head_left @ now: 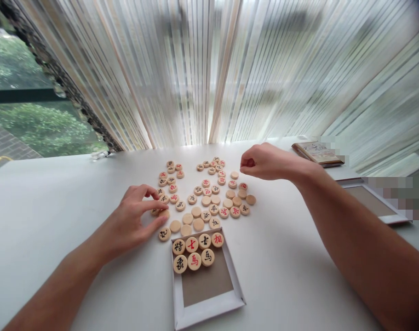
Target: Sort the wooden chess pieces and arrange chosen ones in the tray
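Observation:
Round wooden xiangqi pieces [205, 216] with red or black characters lie loosely across the white table, several of them blank side up. At the left edge of the spread, my left hand [136, 216] has thumb and fingers closed around a blank-faced xiangqi piece [164, 213]. My right hand [266, 162] hovers at the far right of the spread with curled fingers; whatever is in them is hidden. Just left of its fingertips lies a blank piece [234, 175]. Close to me, a shallow white box [209, 311] holds two rows of pieces, characters up, at its far end.
Another shallow box [364, 200] sits at the right, beyond my right forearm. Behind it lies a flat brown case with a patterned top [316, 151]. A striped string curtain [212, 69] hangs along the table's far edge, with a window at the left.

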`<action>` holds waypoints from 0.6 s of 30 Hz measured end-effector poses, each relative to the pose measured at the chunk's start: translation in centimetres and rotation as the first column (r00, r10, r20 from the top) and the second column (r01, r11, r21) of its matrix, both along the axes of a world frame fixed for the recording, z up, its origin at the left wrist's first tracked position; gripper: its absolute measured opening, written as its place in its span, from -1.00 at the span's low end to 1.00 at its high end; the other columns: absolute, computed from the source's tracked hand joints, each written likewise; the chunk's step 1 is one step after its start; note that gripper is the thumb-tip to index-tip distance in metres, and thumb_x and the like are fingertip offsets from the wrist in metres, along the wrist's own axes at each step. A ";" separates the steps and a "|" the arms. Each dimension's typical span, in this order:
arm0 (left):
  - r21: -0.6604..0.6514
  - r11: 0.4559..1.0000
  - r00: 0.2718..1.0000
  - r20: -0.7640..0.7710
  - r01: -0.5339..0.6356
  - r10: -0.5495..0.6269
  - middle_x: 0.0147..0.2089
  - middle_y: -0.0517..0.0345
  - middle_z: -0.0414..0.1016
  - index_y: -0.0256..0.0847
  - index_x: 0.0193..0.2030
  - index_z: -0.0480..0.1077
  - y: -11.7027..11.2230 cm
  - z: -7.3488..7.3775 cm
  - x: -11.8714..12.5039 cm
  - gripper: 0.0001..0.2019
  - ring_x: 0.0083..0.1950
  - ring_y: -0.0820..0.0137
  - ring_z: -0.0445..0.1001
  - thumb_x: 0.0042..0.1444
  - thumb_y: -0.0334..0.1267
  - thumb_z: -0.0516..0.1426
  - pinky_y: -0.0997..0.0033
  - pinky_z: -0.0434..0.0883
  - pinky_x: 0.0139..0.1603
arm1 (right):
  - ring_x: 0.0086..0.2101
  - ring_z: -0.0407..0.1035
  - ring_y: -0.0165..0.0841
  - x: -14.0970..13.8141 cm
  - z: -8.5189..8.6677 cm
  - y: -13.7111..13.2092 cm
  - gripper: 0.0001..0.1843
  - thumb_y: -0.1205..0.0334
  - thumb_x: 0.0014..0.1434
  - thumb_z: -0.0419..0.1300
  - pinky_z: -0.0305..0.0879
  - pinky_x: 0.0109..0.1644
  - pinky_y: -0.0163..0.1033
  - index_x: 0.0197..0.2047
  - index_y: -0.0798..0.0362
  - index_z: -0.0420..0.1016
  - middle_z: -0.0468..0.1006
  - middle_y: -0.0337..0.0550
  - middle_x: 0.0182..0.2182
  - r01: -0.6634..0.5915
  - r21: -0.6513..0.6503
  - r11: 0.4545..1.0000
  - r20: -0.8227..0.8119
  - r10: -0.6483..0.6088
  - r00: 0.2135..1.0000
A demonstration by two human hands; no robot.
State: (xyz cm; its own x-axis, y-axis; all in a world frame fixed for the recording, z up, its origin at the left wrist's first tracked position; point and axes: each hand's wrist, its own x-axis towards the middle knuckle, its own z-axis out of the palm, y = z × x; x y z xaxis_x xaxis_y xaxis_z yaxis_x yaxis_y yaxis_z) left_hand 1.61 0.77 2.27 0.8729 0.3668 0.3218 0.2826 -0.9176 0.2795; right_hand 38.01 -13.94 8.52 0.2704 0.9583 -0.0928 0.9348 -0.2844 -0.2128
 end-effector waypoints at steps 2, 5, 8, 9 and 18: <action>-0.007 1.000 1.000 0.002 0.000 0.000 0.02 -0.06 0.48 -0.07 -0.10 0.68 0.1 -0.1 0.0 -0.77 0.11 0.07 0.42 0.27 -0.05 0.24 0.05 0.46 0.12 | -0.30 0.54 -0.20 0.0 -0.6 0.2 -0.74 0.06 0.23 0.33 0.35 -0.30 -0.18 -0.12 0.02 0.72 0.71 -0.05 -0.24 -0.015 -0.012 1.000 -0.016 0.015 1.000; -0.030 1.000 1.000 0.029 -0.009 0.009 0.00 -0.04 0.51 -0.06 -0.13 0.67 0.1 0.0 0.2 -0.80 0.09 0.08 0.45 0.22 -0.05 0.28 0.14 0.50 0.03 | -0.22 0.57 -0.20 -0.2 -1.8 0.6 -0.58 0.01 0.28 0.31 0.41 -0.20 -0.18 0.14 0.00 0.65 0.73 -0.04 -0.14 -0.049 -0.025 0.998 -0.044 0.048 0.998; -0.053 0.999 0.996 0.085 -0.001 0.006 -0.08 -0.01 0.56 -0.08 -0.23 0.65 -0.1 -0.1 0.4 -0.85 0.05 0.11 0.47 0.23 -0.10 0.29 0.27 0.52 -0.13 | -0.19 0.58 -0.18 -0.3 -2.6 1.0 -0.66 0.09 0.29 0.31 0.41 -0.18 -0.19 0.07 0.00 0.69 0.74 -0.04 -0.16 -0.077 -0.027 0.997 -0.046 0.075 0.996; -0.050 0.999 0.994 0.109 0.009 -0.003 -0.11 0.00 0.58 -0.08 -0.25 0.64 -0.1 -0.2 0.5 -0.87 0.03 0.13 0.49 0.24 -0.13 0.28 0.28 0.52 -0.14 | -0.21 0.58 -0.19 -0.3 -2.7 1.0 -0.71 0.12 0.28 0.32 0.40 -0.18 -0.20 0.01 0.01 0.71 0.74 -0.04 -0.16 -0.083 -0.023 0.996 -0.042 0.082 0.996; 0.030 0.993 0.970 0.215 0.111 -0.115 -0.12 0.06 0.64 -0.08 -0.06 0.69 -0.2 -0.8 0.6 -0.84 -0.11 0.29 0.61 0.34 -0.27 0.24 0.34 0.55 -0.07 | -0.26 0.54 -0.28 -0.9 -2.6 1.3 -0.88 0.41 0.19 0.33 0.34 -0.26 -0.26 -0.21 0.07 0.68 0.70 -0.09 -0.23 -0.051 0.060 0.997 0.071 0.046 0.996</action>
